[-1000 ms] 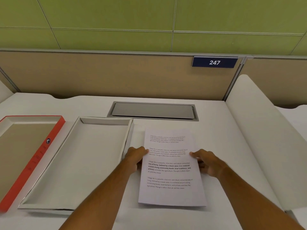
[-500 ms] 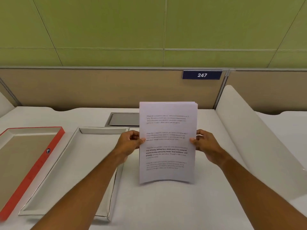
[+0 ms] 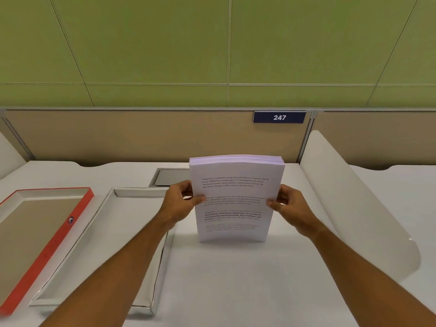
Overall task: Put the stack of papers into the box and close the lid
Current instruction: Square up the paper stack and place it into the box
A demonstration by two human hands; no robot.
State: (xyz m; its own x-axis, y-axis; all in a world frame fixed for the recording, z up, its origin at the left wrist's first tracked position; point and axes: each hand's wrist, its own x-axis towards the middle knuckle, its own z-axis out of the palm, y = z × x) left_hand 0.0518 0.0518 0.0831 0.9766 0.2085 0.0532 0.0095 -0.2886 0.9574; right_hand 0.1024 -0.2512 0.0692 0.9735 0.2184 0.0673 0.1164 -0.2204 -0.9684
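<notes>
A thick stack of printed white papers (image 3: 233, 201) stands upright on its bottom edge on the white desk, its text facing me. My left hand (image 3: 180, 204) grips the stack's left edge and my right hand (image 3: 289, 205) grips its right edge. To the left lies the open white box (image 3: 99, 234), shallow and with nothing in it; my left forearm crosses over its right wall. Further left lies the box lid (image 3: 47, 246), upside down, with an orange-red rim.
A grey metal cable hatch (image 3: 168, 177) is set in the desk behind the stack. A white curved divider (image 3: 354, 199) rises at the right. A beige partition with a blue sign reading 247 (image 3: 279, 117) closes the back of the desk.
Both hands lifted the stack from lying flat on the desk and tipped it upright; it now rests on its bottom edge with the top sheets visible.
</notes>
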